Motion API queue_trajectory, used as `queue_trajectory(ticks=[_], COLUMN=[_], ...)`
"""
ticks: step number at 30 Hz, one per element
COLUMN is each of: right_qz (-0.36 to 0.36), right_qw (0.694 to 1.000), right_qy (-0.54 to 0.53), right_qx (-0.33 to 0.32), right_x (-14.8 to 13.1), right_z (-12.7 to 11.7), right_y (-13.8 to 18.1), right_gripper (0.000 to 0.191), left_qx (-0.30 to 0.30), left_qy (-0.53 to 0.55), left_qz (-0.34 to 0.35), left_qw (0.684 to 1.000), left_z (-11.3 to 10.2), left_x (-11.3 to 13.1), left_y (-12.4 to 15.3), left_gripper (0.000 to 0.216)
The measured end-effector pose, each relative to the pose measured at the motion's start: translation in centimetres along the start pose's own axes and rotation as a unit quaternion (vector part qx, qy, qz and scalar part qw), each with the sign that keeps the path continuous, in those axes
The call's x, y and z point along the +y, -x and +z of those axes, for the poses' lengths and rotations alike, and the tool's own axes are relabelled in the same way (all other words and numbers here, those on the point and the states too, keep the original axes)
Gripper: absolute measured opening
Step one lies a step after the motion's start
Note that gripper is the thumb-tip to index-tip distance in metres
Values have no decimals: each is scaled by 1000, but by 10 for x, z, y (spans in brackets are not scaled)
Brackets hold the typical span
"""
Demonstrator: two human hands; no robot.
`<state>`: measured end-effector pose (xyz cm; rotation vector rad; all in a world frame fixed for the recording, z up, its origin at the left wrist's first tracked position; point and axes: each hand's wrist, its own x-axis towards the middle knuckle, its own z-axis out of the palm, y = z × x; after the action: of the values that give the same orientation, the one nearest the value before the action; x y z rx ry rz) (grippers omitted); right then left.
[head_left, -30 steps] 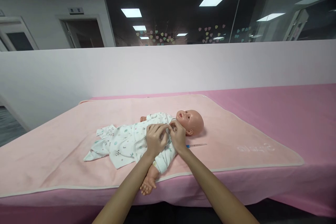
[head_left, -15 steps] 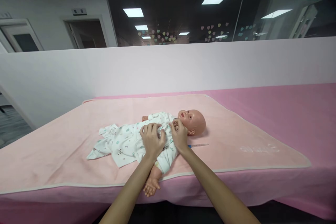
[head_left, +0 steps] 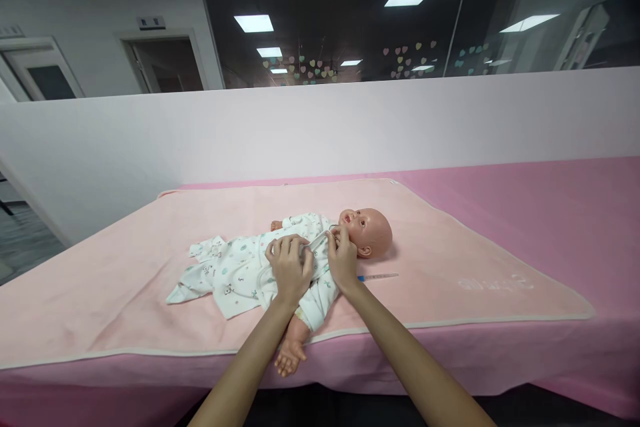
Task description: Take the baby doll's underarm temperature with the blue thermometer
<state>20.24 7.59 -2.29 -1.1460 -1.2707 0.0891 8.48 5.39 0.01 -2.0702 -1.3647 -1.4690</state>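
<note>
A baby doll (head_left: 367, 232) in a white patterned romper (head_left: 235, 270) lies on its back on a pale pink blanket (head_left: 450, 267), head to the right. My left hand (head_left: 289, 269) rests on the doll's chest, fingers curled and pinching the romper's front edge. My right hand (head_left: 343, 257) is at the doll's neck, fingers pinched on the romper's collar. A thin clear tube runs between the two hands. One bare doll arm (head_left: 293, 345) hangs over the table's front edge.
A thermometer-like stick with a blue tip (head_left: 377, 276) lies on the blanket just right of my right wrist. The table has a darker pink cover (head_left: 550, 213). A white partition wall (head_left: 300, 133) stands right behind it.
My left hand has slid slightly left along the doll's chest, away from my right hand, which stays at the neck. The camera view shifted a little.
</note>
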Motion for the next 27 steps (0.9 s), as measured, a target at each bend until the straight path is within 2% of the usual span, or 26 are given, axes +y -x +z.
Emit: queue_trajectory(ticks=[3, 6, 9, 11, 13, 17, 27], right_qz=[-26, -95, -194, -220, -209, -165, -104], right_qw=[998, 990, 975, 965, 967, 979, 991], right_qy=[54, 99, 96, 82, 74, 63, 33], right_qx=[31, 34, -58, -113, -125, -107, -79], right_x=[-3, -10, -18, -21, -22, -18, -8], right_z=[0, 0, -2, -3, -4, -2, 5], right_y=[0, 3, 7, 9, 10, 9, 11], right_gripper=[21, 31, 36, 36, 33, 27, 19], left_qx=[-19, -29, -40, -49, -54, -47, -44], left_qy=[29, 58, 60, 54, 47, 50, 41], left_qz=[1, -7, -26, -36, -38, -34, -18], left_qw=[999, 998, 997, 997, 997, 997, 998], left_z=[2, 3, 4, 4, 4, 3, 3], left_x=[-2, -4, -5, -5, -5, -4, -6], left_y=[1, 1, 1, 1, 0, 0, 2], left_gripper=[8, 9, 11, 15, 18, 21, 12])
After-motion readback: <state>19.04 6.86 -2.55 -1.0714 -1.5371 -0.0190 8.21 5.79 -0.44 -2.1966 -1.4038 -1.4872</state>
